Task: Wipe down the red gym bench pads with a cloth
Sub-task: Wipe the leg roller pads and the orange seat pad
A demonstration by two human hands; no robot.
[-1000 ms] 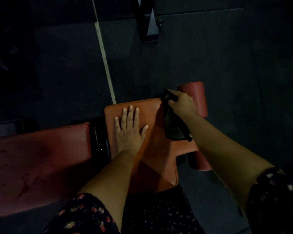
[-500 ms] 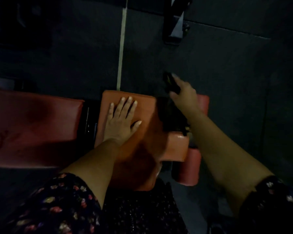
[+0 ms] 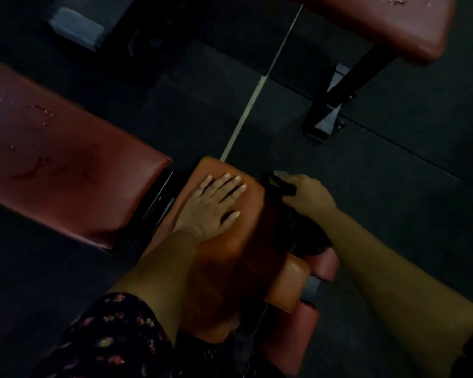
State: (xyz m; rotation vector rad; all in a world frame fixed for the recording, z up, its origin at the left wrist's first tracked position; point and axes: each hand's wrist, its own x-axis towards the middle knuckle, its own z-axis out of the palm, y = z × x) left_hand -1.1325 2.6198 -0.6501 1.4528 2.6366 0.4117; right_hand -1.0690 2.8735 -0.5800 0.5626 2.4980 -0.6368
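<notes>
Seat pad wipe-down, one hand bracing, the other on the rag

Nearest is the floral sleeve (image 3: 112, 334), then the small orange-red seat pad (image 3: 221, 167) with the left hand (image 3: 210, 205) laid flat on it, fingers straight and spread, holding nothing. My guess is it's there to steady the body while leaning over. The right hand (image 3: 309, 195) is curled tight around a dark cloth (image 3: 303, 233), which is bunched at the pad's right edge and hangs down over the side, so I'd say that edge is what's getting wiped. A red roller pad (image 3: 325, 264) sits just below it. Further left, the long back pad (image 3: 66, 165) has spots and smears on it, so it's probably next. A second bench (image 3: 388, 25) stands well apart at the back.
</notes>
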